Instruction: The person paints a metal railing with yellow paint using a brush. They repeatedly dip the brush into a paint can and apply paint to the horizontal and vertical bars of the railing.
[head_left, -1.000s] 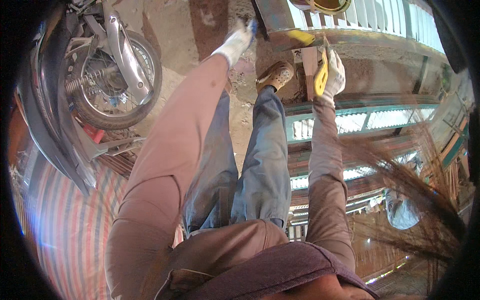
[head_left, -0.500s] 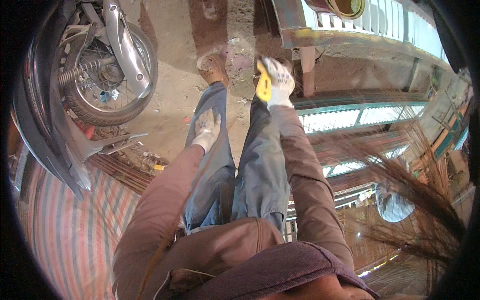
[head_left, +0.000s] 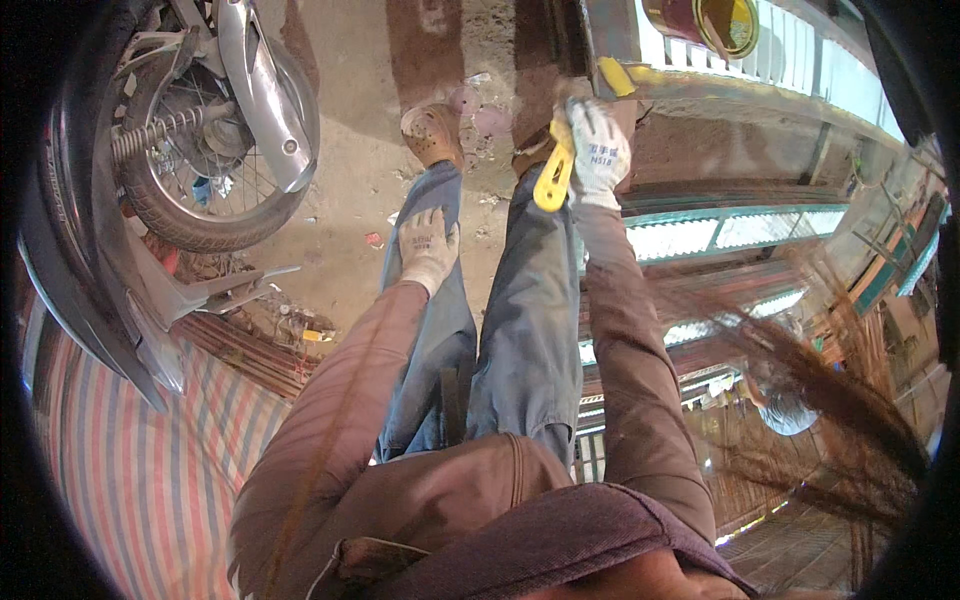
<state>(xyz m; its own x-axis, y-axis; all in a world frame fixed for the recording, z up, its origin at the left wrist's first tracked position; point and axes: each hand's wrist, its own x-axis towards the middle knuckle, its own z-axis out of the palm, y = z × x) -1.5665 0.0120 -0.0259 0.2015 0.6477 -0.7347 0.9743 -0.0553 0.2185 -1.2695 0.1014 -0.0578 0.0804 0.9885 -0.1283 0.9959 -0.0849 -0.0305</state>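
We see left hand has come back onto our jeans, fingers loosely together, apparently empty; only right hand grips now, fingers clamped on yellow-handled tool, near wooden frame.

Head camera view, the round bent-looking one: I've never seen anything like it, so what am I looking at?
There's no machine here, just a person's two gloved hands. A wide fisheye camera on their head looks down, so straight edges curve near the rim. The right hand holds a yellow-handled tool; its working end is blurred. The left hand lies on the left trouser leg. At upper right, an open can appears to stand on a white slatted surface. A motorbike wheel is at left.
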